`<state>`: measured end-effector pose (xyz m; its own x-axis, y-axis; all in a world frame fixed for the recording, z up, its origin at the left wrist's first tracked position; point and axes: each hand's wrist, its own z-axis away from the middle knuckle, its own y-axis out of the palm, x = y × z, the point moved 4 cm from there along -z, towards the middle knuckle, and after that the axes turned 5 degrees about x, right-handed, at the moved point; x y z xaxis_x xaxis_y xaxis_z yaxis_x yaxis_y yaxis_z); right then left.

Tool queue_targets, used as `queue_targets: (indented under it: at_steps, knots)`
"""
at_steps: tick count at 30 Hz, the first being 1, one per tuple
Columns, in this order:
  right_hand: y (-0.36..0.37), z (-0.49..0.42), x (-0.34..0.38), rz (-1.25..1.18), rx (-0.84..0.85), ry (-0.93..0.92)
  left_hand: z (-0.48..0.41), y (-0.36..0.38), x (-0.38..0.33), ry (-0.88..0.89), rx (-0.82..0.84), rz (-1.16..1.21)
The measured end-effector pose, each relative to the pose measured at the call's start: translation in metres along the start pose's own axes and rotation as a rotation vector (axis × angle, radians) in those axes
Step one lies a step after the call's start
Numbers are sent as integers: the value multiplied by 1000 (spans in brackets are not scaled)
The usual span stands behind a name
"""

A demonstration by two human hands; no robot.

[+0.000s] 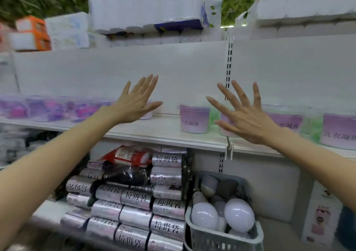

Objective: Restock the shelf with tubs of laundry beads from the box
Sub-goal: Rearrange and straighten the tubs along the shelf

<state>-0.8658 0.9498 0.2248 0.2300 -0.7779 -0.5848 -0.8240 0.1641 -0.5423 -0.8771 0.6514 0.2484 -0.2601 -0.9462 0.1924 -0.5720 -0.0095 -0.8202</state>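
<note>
Both arms are up in front of the middle shelf [154,129]. The left grip [134,104] is released, fingers straight and fanned, holding nothing, with the back of the hand to the camera. The right grip [248,119] is the same: released, fingers spread wide, nothing in it.

The task's things are on the shelf. A purple laundry-bead tub [194,119] stands upright near the middle, between the two hands and touched by neither. A second purple tub [226,122] is partly hidden behind the right fingers; I can't tell if there is contact. More purple tubs [339,131] line the right section, with green tubs [312,127] behind them. Blurred purple-pink containers [48,108] sit at the far left of the same shelf, type unclear. There is a bare stretch of shelf between the left hand and the middle tub. The box is not in view.

Handling, as a judgement: the tubs look like rigid plastic with a smooth wrap label and a lid, so they are stiff, a bit slick and probably moderately heavy if full. They are not fragile, but a lid could pop. Best to take hold round the side wall below the lid, thumb opposite fingers, one tub per hand, and slide it rather than lift it by the lid.

Also in view:
- Garbage-bag rolls [134,202] are stacked on the lower shelf.
- A grey basket [221,237] of light bulbs [238,215] sits beside them.
- Toilet-paper packs [146,10] are on top.
</note>
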Motion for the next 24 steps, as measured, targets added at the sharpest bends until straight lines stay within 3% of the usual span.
queue_targets:
  at_steps: [5,10,12,17,20,24]
  knots:
    - [-20,-50,28,-75,-75,-4,41,-10,80,-222,86,-80]
    - [-13,-106,76,-70,-72,-50,60,6,149,-303,234,-79]
    - [-3,-133,95,-117,-10,-12,58,13,168,-257,241,-36]
    - [33,-210,145,-281,326,82,32,32,193,-54,250,52]
    - [52,-249,168,-222,378,112,16,41,200,22,245,34]
    - [71,-276,194,-95,305,95,9,50,202,116,211,28]
